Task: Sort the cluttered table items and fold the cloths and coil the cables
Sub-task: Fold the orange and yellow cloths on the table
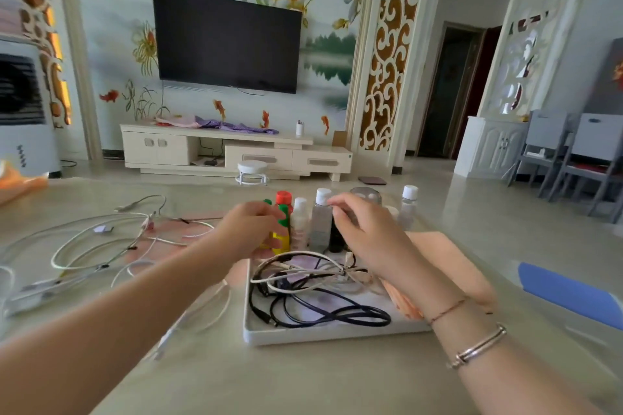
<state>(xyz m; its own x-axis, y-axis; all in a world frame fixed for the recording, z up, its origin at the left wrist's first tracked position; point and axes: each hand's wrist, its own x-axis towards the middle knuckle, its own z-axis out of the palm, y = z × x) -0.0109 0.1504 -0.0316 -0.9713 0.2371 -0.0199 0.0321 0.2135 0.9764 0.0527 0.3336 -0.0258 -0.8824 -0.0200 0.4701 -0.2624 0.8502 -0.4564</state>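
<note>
Directly ahead, a wide beige bench fills the lower half of the view, with a dark television on the far wall above a low cream cabinet. On the bench sits a white tray holding a tangle of black and white cables. A peach cloth lies just right of the tray, partly under the right forearm. To the left, loose white cables sprawl across the bench over a pink cloth. A blue folded cloth rests near the right edge. Behind the tray stands a row of small bottles, some clear with white caps, one red-capped. The two hands are apart, both reaching to this row. The left hand grips a yellow bottle with green parts. The right hand hovers over the bottles with fingers loosely curled, holding nothing visible. Bracelets circle the right wrist.
</note>
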